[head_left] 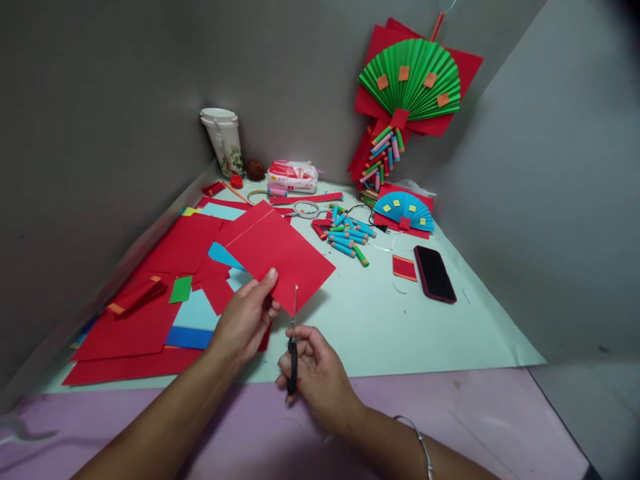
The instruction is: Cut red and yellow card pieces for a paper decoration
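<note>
My left hand (251, 308) pinches the lower left edge of a red sheet of paper (280, 250), thumb on top, holding it tilted above the table. A pale crease or line runs across the sheet's upper left part. In my right hand (320, 370) is a pair of scissors (293, 367) with black handles. The blades point away from me and meet the paper at its near corner. Under and left of the sheet lie more red papers (183, 243), a blue strip (188, 337) and a small green piece (181, 289).
Several rolled paper tubes (347, 233) lie mid-table, with tape (306, 210) beside them. A phone (435, 273) and a small blue fan (404, 210) are at right. A green fan decoration (415, 77) hangs behind. A cup (224, 140) and tissue pack (293, 177) stand at the back.
</note>
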{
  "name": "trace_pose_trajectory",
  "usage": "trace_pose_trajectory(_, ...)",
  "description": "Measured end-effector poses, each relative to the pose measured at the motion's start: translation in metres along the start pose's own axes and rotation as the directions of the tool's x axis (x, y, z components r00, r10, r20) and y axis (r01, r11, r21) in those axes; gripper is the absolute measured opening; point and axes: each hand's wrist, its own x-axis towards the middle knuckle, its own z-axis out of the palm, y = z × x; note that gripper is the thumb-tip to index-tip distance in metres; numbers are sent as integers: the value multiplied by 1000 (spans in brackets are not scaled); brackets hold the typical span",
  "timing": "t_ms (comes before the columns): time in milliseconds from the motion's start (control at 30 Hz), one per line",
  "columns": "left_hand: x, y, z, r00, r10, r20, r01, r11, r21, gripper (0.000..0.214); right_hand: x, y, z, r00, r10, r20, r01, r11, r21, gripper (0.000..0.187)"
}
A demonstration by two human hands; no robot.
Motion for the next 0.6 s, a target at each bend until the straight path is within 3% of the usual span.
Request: trace_pose_trajectory(600,-2,-1,1,1000,-19,12,18,999,41,32,1,-2,1,999,27,-31,-27,1000,-6,48)
